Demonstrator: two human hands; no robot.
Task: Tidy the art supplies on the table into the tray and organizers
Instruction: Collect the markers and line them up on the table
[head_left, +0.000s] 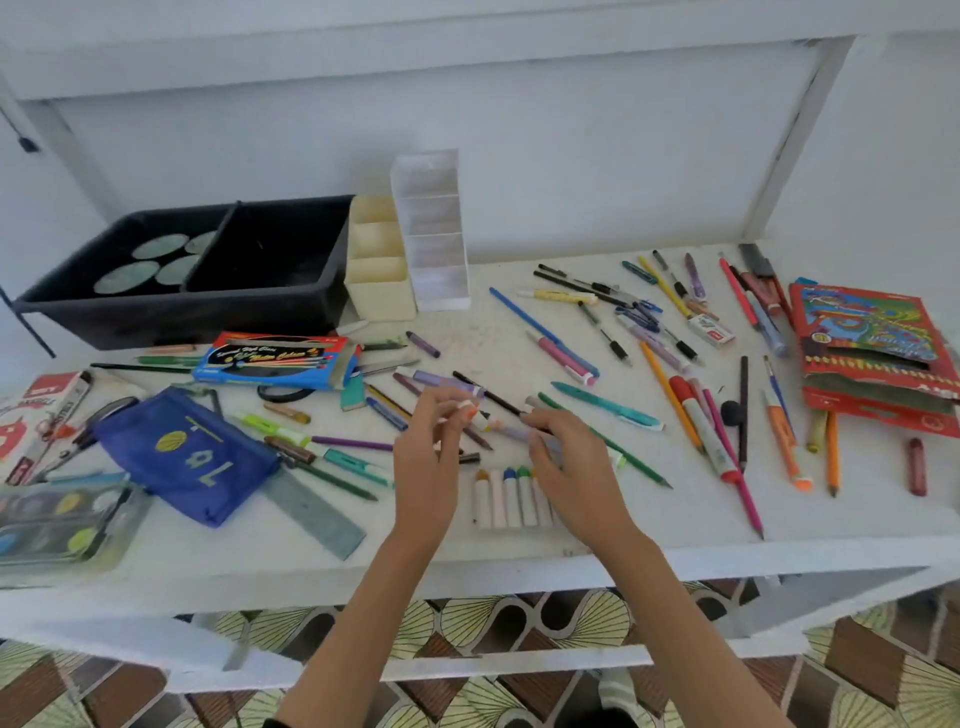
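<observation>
My left hand (428, 457) pinches a small white crayon with an orange tip (464, 409) above the middle of the white table (519, 551). My right hand (569, 462) hovers beside it over a row of white crayons with coloured tips (506, 496), fingers curled down among loose pencils; whether it holds anything is unclear. A black two-part tray (208, 312) stands at the back left. A cream organizer (379, 291) and a clear organizer (434, 228) stand next to the tray. Pens and pencils (613, 322) lie scattered to the right.
A blue pouch (192, 457), a grey ruler (317, 514), a blue water-colour box (275, 361) and a paint palette (57, 519) lie at the left. A red coloured-pencil box (872, 338) sits at the far right. The wall rises behind the table.
</observation>
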